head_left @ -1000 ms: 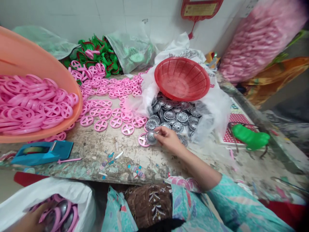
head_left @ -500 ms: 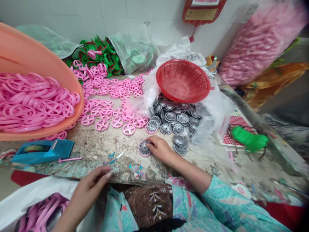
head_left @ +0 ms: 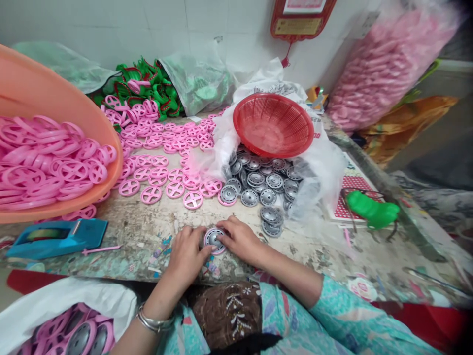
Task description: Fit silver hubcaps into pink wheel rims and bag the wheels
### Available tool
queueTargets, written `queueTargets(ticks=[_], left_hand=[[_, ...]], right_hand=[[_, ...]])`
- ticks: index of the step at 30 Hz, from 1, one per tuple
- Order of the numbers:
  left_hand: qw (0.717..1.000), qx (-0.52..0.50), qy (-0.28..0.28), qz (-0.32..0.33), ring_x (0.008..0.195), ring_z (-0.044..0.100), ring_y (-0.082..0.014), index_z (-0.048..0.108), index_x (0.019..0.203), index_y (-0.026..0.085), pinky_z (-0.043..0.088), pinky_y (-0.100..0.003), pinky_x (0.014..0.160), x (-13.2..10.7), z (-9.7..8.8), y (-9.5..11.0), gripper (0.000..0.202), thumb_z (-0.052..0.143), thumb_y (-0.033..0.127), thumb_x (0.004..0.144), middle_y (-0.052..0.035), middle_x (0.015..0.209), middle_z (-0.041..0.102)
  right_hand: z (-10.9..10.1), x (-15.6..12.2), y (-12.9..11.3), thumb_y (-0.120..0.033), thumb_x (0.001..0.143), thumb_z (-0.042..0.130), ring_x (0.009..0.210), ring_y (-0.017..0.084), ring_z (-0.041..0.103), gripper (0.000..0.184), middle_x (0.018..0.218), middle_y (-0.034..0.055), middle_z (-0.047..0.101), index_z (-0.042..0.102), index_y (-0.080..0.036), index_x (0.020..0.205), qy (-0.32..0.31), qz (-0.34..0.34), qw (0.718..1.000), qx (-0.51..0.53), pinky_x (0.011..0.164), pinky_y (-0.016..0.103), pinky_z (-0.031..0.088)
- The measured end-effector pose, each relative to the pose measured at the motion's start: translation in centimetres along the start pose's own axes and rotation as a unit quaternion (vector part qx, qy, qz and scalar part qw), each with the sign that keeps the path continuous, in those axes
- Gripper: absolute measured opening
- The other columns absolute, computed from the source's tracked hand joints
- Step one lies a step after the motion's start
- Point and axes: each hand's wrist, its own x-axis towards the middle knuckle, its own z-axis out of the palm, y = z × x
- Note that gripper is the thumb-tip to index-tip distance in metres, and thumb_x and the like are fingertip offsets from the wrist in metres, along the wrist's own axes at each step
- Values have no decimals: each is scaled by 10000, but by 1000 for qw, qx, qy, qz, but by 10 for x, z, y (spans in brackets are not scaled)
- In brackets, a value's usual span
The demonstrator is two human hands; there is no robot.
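Observation:
A grey plastic hubcap disc (head_left: 213,238) sits in a pink ring close to the table's front edge. My left hand (head_left: 188,251) grips it from the left, thumb at its near rim. From the right, my right hand (head_left: 239,238) holds the same disc, fingers on its rim and face. Just beyond lie loose pink spoked wheels (head_left: 192,199) and a heap of grey hubcap discs (head_left: 254,178) on a clear plastic bag. Two or so stacked grey discs (head_left: 271,217) lie right of my right hand. Finished-looking pink-and-grey wheels (head_left: 82,337) fill a white sack below left.
An orange tub (head_left: 48,79) of pink wheels tilts at the left, behind a blue tape dispenser (head_left: 59,237). A red basket (head_left: 273,123) rests behind the discs. Green parts (head_left: 144,81) are piled by the wall. A green object (head_left: 372,209) lies at the right.
My left hand has come up from the table edge to the disc and now holds its left side. The disc and my right hand have shifted slightly toward me.

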Motion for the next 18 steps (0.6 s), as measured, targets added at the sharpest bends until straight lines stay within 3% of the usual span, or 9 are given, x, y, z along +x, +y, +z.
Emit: queueTargets(ticks=[10, 15, 18], left_hand=[[997, -35, 49, 52, 893, 514, -268, 598, 1165, 178, 435, -431, 811, -7, 10, -13, 489, 601, 458, 765, -79, 924, 537], [993, -70, 69, 69, 938, 524, -271, 604, 1158, 229, 430, -437, 830, -9, 13, -12, 425, 598, 416, 776, -75, 977, 569], [989, -105, 66, 77, 958, 531, -264, 598, 1141, 242, 429, -425, 838, -9, 14, -11, 393, 606, 380, 774, -69, 1005, 592]], right_hand=[[6, -7, 2, -157, 716, 683, 769, 143, 529, 297, 860, 11, 522, 631, -179, 1008, 21, 55, 988, 146, 705, 250, 411], [7, -10, -1, -176, 743, 652, 794, 144, 525, 252, 881, -1, 563, 586, -192, 986, 30, 23, 987, 157, 713, 248, 397], [7, -10, -2, -216, 804, 586, 708, 126, 519, 158, 784, -25, 576, 567, -189, 959, 18, 30, 981, 189, 648, 226, 387]])
